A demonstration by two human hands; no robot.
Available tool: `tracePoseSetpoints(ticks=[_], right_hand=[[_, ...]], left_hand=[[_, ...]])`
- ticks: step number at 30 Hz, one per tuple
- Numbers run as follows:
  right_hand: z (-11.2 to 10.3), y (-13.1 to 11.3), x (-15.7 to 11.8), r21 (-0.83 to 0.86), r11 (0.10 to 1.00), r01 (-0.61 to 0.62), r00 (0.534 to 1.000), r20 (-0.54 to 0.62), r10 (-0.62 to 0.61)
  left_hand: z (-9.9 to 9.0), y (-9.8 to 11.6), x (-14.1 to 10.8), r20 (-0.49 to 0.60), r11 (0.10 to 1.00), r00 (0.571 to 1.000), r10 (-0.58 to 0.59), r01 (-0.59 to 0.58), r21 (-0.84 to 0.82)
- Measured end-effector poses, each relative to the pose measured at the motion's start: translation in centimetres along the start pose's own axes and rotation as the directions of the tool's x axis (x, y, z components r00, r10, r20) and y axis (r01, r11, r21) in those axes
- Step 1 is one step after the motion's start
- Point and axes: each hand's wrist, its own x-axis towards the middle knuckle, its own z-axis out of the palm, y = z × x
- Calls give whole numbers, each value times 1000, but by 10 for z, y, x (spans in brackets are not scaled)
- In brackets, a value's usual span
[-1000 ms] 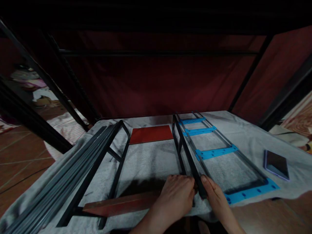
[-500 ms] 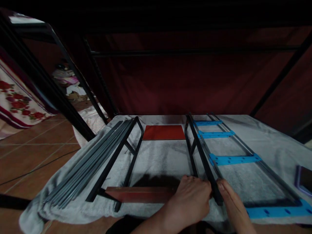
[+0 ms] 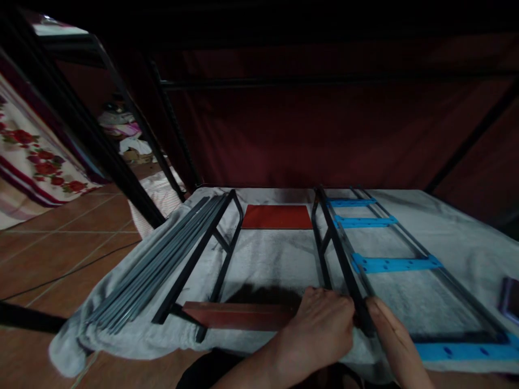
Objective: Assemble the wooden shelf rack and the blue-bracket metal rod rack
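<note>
My left hand (image 3: 324,327) is closed at the right end of a reddish-brown board (image 3: 239,315), against the inner side of a black metal frame's right leg (image 3: 343,259). Its curled fingers hide whatever is in them. From the outer side, my right hand (image 3: 393,332) presses on the lower end of that leg; its fingertips are partly hidden. The board stands on edge between the right leg and the left leg (image 3: 194,259) of the frame. At the far end, an orange-red board (image 3: 277,217) lies flat between the two sides.
Grey metal tubes (image 3: 162,259) lie in a bundle at left on a grey cloth (image 3: 267,259). Right of the frame is a rack of grey tubes with blue connectors (image 3: 399,263). A dark phone-like object (image 3: 511,297) lies at the right edge. Black bars (image 3: 81,113) stand behind.
The view has shifted slightly, so the things appear a little farther right. Both hands stay at the right leg, in nearly the same grip.
</note>
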Motion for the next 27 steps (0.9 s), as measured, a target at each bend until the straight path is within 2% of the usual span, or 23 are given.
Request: tracePoseSetpoints(ticks=[3,9,12,18,24,27], right_hand=[[0,-10,-2,21,998,62,997,51,-63],[4,-23,6,-82,976,204,977,81,-198],[6,-26,8,-53,981,188,980,78,-184],[5,-32,7,90,993,81,990,104,-91],[-10,-30,8,151,977,153,978,119,-171],[-12,-27,7,85,977,196,970,126,-206]], left_hand=[[-2,3,3,35,996,996,-84,84,-18],[-14,9,17,123,983,976,-181,178,35],[-17,12,19,141,978,968,-206,198,64],[-17,12,22,131,975,968,-214,204,82],[-18,12,22,139,974,966,-217,206,91],[-18,12,22,147,977,968,-205,194,87]])
